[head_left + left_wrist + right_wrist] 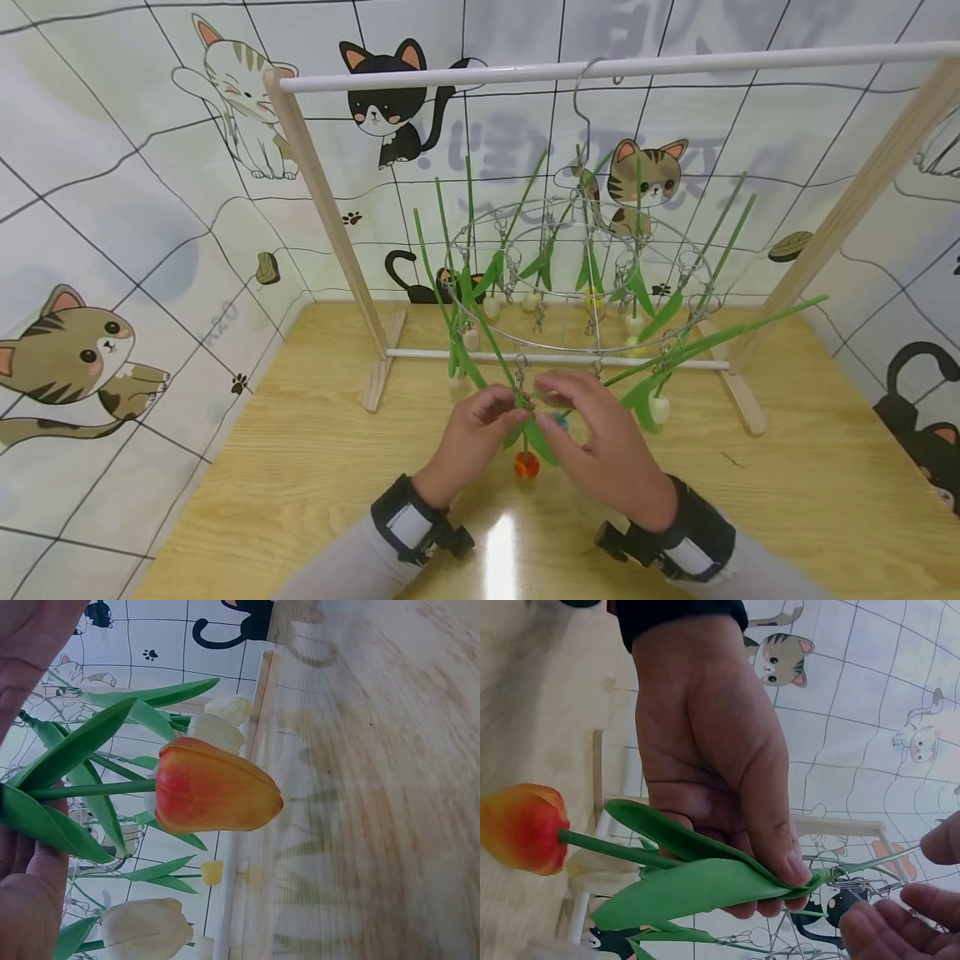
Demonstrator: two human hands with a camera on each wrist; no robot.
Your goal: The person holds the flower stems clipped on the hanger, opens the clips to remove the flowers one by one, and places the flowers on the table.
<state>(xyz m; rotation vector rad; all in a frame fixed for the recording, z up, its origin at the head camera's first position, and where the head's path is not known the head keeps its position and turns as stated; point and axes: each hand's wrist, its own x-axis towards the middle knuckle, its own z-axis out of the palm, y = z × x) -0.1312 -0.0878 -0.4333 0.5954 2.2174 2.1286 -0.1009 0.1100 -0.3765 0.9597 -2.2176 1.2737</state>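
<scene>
grey sleeves (345, 557), orange tulip (217, 787), other tulips (659, 408) crowding hanger (588, 137), rack (480, 76)

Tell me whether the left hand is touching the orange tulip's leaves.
Touching. The right wrist view shows the left hand pinching the leaves near their base, its thumb lying against them.

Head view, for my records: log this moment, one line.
left hand: pinches orange-red artificial tulip | right hand: close beside it | round silver wire hanger: hung from white bar
</scene>
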